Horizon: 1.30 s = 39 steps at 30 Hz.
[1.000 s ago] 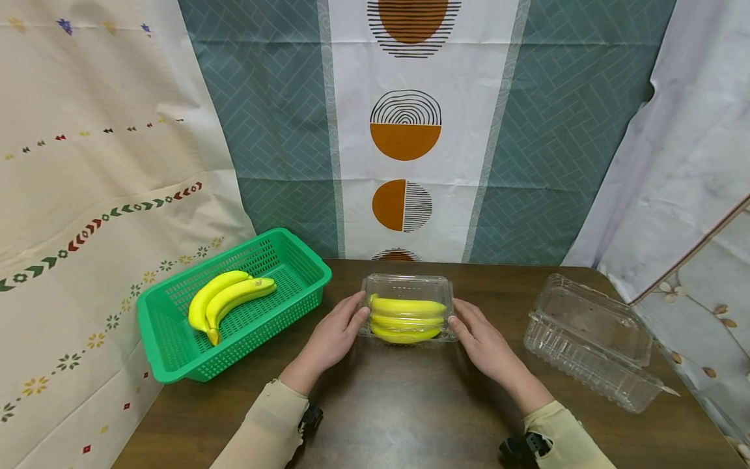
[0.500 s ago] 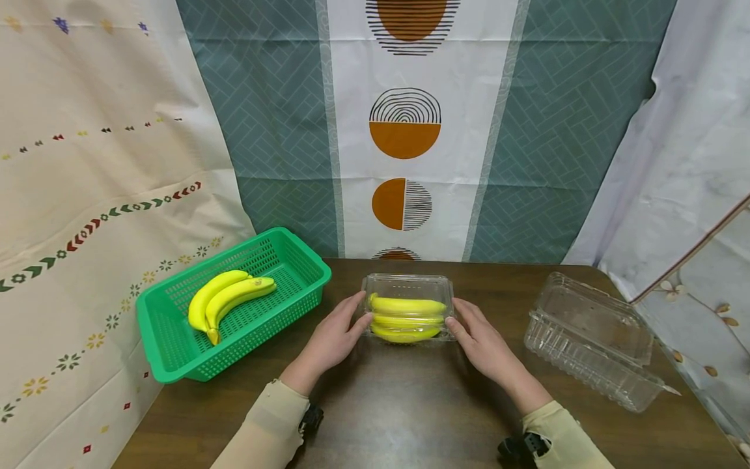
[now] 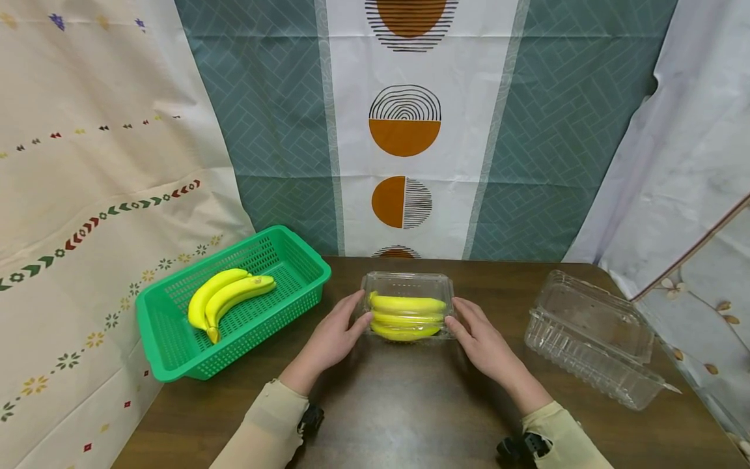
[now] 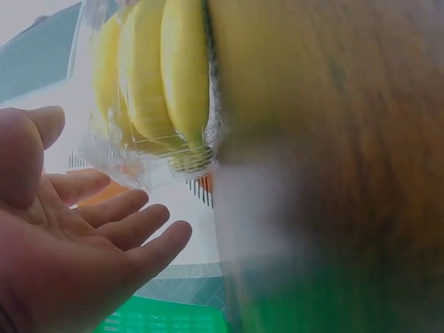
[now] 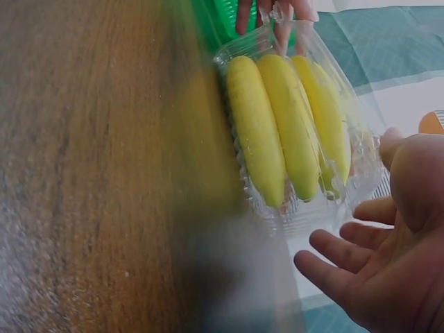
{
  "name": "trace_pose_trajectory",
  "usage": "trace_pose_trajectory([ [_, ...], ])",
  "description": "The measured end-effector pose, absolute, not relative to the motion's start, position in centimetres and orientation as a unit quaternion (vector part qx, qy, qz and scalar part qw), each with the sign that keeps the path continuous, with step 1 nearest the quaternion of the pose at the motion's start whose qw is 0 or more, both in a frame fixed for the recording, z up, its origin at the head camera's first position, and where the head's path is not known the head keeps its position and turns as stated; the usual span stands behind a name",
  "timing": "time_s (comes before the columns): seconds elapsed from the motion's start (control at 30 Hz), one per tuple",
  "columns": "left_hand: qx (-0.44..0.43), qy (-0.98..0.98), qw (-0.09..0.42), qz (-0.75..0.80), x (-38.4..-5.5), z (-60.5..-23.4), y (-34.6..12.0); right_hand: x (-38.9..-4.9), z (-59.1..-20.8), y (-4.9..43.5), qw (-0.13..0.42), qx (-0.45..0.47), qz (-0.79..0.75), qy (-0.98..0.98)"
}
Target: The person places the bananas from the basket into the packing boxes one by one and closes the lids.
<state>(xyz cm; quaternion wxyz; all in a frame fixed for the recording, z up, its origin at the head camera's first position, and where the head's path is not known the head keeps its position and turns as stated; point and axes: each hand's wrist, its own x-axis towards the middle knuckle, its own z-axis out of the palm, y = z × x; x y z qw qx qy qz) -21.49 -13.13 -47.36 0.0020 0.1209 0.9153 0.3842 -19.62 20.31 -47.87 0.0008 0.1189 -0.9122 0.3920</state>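
A clear plastic clamshell box (image 3: 408, 284) sits on the table in the middle of the head view, its lid over a bunch of bananas (image 3: 407, 319). My left hand (image 3: 335, 331) is at the box's left end, fingers extended along the side and thumb at the near corner. On the right end, my right hand (image 3: 485, 339) mirrors it. Both wrist views show loosely straight fingers beside the box, not curled round it; whether every fingertip touches the plastic, I cannot tell. The bananas (image 5: 277, 128) lie side by side behind the clear wall.
At left stands a green perforated basket (image 3: 293, 306) with another bunch of bananas (image 3: 231, 299) inside. A second clear clamshell box (image 3: 592, 345), lid raised, rests on the right of the brown table (image 3: 410, 410). Patterned cloths (image 3: 404, 130) hang behind and at both sides.
Both thumbs have shifted slightly inward at the box's near corners since one second ago. The box and the bananas have stayed in place.
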Motion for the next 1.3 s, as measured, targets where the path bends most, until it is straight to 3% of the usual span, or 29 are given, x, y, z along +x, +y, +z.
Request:
trace_pose_trajectory([
  [0.53,0.088,0.919,0.009,0.385,-21.25,-47.16,-13.19,-19.83,-47.52,20.67,-0.015,0.133,0.432,-0.892],
  [0.83,0.062,0.919,0.01,0.389,-21.08,-47.1,-13.0,-19.91,-47.46,20.17,-0.009,0.112,0.429,-0.897],
  [1.3,0.051,0.926,-0.004,0.373,-21.08,-47.81,-12.7,-19.75,-47.16,19.77,-0.042,0.042,0.421,-0.905],
])
